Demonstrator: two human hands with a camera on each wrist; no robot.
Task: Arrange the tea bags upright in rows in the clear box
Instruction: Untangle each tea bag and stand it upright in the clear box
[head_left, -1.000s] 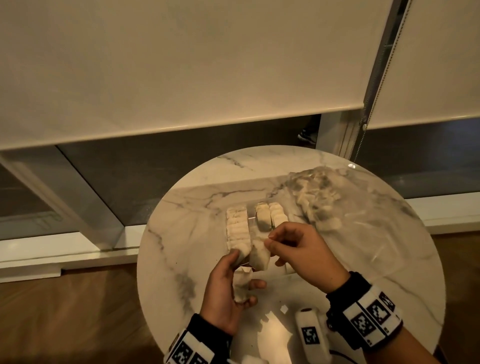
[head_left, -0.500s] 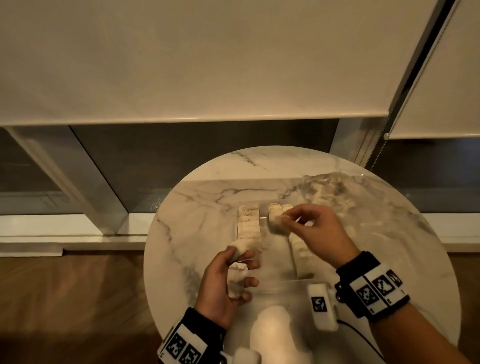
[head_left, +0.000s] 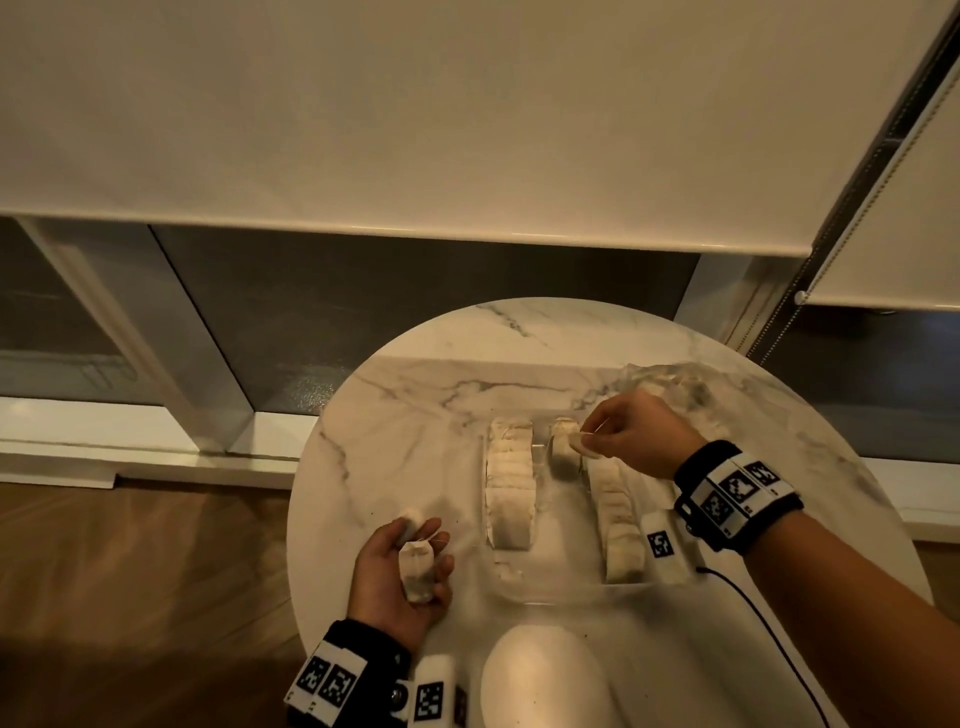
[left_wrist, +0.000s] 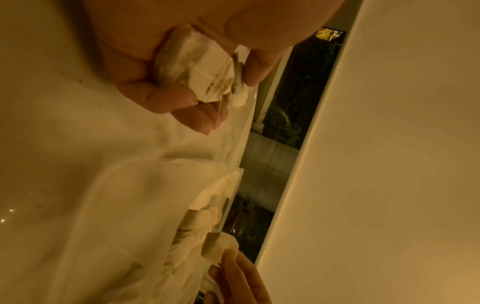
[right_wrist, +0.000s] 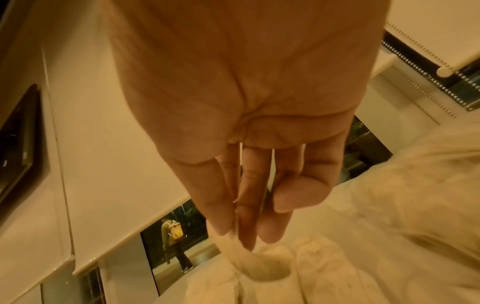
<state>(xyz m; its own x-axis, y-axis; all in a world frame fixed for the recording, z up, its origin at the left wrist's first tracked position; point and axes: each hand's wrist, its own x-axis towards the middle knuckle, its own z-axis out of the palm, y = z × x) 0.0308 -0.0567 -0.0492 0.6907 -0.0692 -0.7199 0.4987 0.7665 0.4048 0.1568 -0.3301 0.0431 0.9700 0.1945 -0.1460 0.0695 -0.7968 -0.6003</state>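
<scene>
A clear box (head_left: 550, 590) sits mid-table with rows of pale tea bags standing in it: a left row (head_left: 510, 488), a short middle stack (head_left: 562, 442) and a right row (head_left: 615, 512). My right hand (head_left: 631, 434) is over the box's far end and pinches a tea bag (head_left: 581, 444) beside the middle stack; the same tea bag (right_wrist: 262, 269) hangs below the fingertips in the right wrist view. My left hand (head_left: 400, 571) is left of the box, palm up, curled round a tea bag (head_left: 415, 569), which shows crumpled (left_wrist: 200, 67) in the left wrist view.
A crinkled clear plastic bag (head_left: 680, 384) holding more tea bags lies at the table's far right. The round marble table (head_left: 405, 415) ends close to my left hand. A black cable (head_left: 753, 613) runs across the near right. Window blinds hang behind.
My left hand drew back leftward, away from the box, still holding its tea bag. My right hand carried its tea bag from the box's middle to the far end.
</scene>
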